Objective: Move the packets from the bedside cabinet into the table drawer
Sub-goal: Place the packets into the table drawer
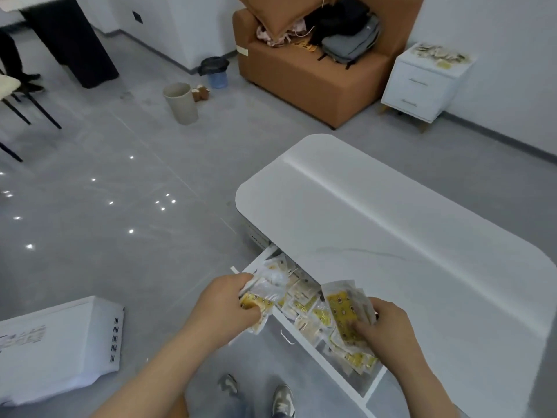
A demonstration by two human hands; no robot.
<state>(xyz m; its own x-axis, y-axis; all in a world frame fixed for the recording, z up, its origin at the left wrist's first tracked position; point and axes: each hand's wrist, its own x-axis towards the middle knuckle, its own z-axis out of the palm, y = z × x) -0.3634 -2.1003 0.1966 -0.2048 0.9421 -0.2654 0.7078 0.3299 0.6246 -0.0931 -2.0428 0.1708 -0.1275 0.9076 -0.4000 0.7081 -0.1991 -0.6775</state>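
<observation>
- Left hand (pixel 224 306): fingers curled round a bunch of packets (pixel 265 292), above the left end of the open drawer (pixel 304 337).
- Right hand (pixel 391 330): fingers and thumb pinching yellow-printed packets (pixel 343 309) over the drawer.
- Loose packets filling the drawer, under the white surface (pixel 391 221).
- More packets atop the far bedside cabinet (pixel 419 86).

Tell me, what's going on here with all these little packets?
A person stands at a white table whose drawer is pulled open. The left hand grips a handful of packets over the drawer's left end, and the right hand holds a second handful, yellow-printed, over its middle. Many loose packets already lie in the drawer. More packets sit on the bedside cabinet across the room, beside the sofa.
</observation>
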